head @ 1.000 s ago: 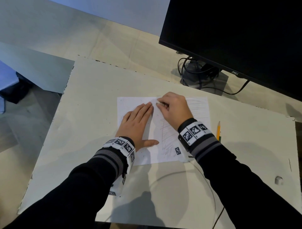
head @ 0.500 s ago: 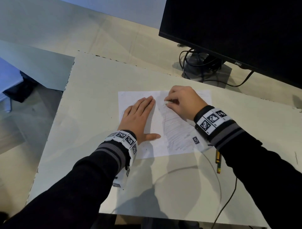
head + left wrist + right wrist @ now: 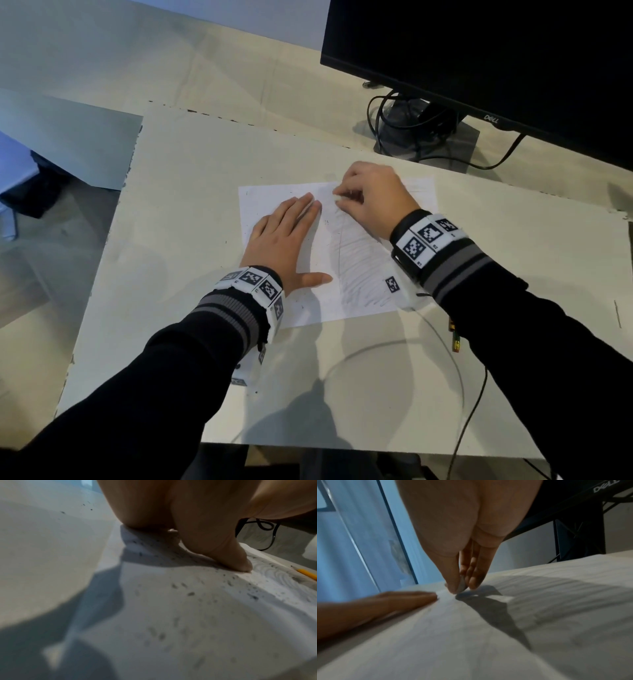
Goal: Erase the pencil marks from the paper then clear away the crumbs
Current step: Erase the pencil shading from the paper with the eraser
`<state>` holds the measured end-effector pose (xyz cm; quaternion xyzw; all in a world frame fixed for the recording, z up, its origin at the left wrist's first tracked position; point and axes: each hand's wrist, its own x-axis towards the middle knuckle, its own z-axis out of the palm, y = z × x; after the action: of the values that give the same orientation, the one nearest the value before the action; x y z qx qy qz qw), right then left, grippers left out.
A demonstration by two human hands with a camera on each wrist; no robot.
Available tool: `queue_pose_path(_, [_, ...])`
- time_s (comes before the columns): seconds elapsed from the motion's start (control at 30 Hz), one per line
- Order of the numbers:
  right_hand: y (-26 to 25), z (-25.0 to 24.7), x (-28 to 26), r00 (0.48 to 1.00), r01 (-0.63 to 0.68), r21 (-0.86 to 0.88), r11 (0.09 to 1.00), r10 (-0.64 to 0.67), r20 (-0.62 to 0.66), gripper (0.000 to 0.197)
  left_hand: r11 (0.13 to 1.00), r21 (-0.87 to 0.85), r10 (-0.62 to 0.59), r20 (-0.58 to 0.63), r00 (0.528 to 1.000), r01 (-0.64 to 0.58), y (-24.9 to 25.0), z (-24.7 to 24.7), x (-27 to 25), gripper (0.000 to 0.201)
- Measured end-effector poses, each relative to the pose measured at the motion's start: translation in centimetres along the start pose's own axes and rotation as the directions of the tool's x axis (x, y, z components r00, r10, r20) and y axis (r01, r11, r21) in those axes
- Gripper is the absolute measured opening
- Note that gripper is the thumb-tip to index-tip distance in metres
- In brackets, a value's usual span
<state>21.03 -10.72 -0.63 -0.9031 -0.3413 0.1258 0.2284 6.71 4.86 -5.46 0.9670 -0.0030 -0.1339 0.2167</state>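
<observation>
One dark monitor point(image 3: 496, 51) fills the upper right. One sheet of paper point(image 3: 318, 301) lies mid-frame, pencil marks point(image 3: 363, 274) shading its right half, many dark crumbs point(image 3: 190, 594) scattered. The left hand point(image 3: 284, 240) presses flat, fingers straight. The right hand point(image 3: 373, 202) pinches one small eraser point(image 3: 462, 584) against the sheet's upper middle. One yellow pencil point(image 3: 307, 573) lies right.

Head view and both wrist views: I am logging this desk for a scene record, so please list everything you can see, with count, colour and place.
paper: one, white, pencil shading on its right half, flat on the board
eraser: one, pale grey, on the paper's far part
crumbs: many, dark, on the paper's left part
pencil: one, yellow, right of the paper
board: one, off-white, under the paper
monitor: one, black, far right
cables: several, black, at the monitor's stand
left hand: flat on the paper
right hand: pinches the eraser
</observation>
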Motion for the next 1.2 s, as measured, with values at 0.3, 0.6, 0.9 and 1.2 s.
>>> queue_pose_path(0.3, [-0.4,-0.3,-0.3,0.996,0.026,-0.062,0.998,-0.021,0.083,0.015,1.0,0.018,0.012,0.014,1.0,-0.012,0.0,0.0,-0.1,0.116])
queue_pose_path(0.6, [-0.4,0.2,-1.4,0.988,0.039,-0.042,0.998,-0.033,0.153,0.014,0.999,0.03,0.011,0.021,1.0,-0.011,0.0,-0.1,-0.1,0.115])
queue_pose_path(0.9, [-0.7,0.6,-2.3,0.984,0.08,-0.07,0.994,-0.067,0.168,0.014,0.999,0.042,0.009,0.022,1.0,-0.01,-0.1,0.0,0.0,0.115])
queue_pose_path(1.2, [-1.2,0.4,-2.8,0.971,0.101,-0.065,0.993,-0.084,0.222,0.015,0.999,0.05,0.016,0.013,1.0,-0.017,0.0,0.1,0.0,0.117])
